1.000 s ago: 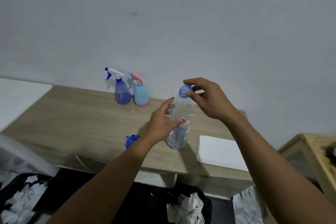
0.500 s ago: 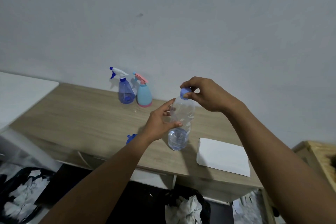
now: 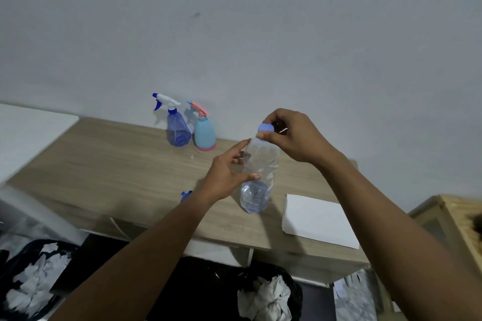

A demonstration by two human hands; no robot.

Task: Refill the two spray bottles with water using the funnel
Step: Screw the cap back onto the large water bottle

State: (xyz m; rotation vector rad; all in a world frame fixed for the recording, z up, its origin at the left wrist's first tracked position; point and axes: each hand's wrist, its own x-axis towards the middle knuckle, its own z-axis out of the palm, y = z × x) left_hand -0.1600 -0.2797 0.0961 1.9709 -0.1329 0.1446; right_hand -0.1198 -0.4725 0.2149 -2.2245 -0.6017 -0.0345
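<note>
Head view of a light wood-grain table (image 3: 104, 164) standing against a plain grey-white wall (image 3: 260, 34) that bears a few small marks. At the back of the table, close to the wall, two spray bottles stand upright and just beside each other: a translucent blue spray bottle (image 3: 177, 130) with a white and blue trigger head, and to its right a teal spray bottle (image 3: 205, 135) with a pink trigger head and pink base. Nearer the front edge a clear water bottle (image 3: 258, 180), holding water only in its lower part, stands on the table. The left hand (image 3: 227, 174) grasps its body, thumb and fingers curled around the middle. The right hand (image 3: 294, 135) pinches the blue cap (image 3: 265, 128) at the bottle's neck between thumb and fingertips. A small blue plastic item (image 3: 185, 194) lies on the table, mostly hidden behind the left forearm and too covered to identify. A white stack of paper (image 3: 318, 219) lies flat to the right of the water bottle. A white surface (image 3: 31, 128) adjoins the table on the left; a pale wooden frame (image 3: 459, 216) stands at the right. Below the table, black bags (image 3: 266, 297) hold crumpled white paper.
</note>
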